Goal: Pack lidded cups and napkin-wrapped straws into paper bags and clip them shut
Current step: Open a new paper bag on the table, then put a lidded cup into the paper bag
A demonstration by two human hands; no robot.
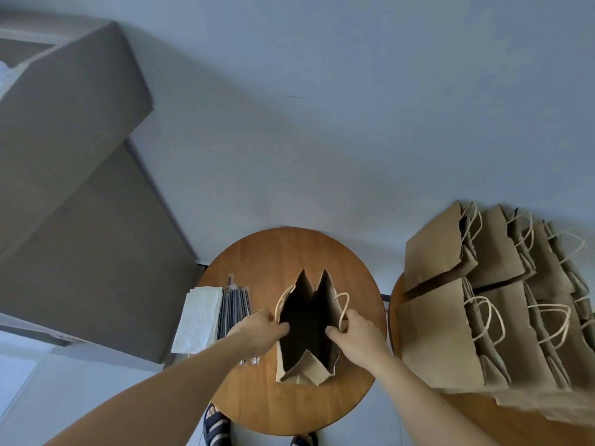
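Head view, round table [273, 252]: at nine o'clock lie white napkins [198, 317], with dark straws [233, 312] just beside them. Left hand [259, 329] curls its fingers over the left rim of a brown paper bag [307, 370] standing at centre, its mouth spread wide, dark inside, with twine handles. Right hand [357, 333] pinches the right rim. At three o'clock lie flat spare bags [450, 333].

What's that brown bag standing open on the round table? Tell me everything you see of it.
The paper bag is brown, kraft-looking paper with pale twisted cord handles. It stands upright on the round wooden table, mouth spread wide, with creased folds at both ends; its inside is too dark to show contents. The left hand grips its left rim and the right hand its right rim beside a handle.
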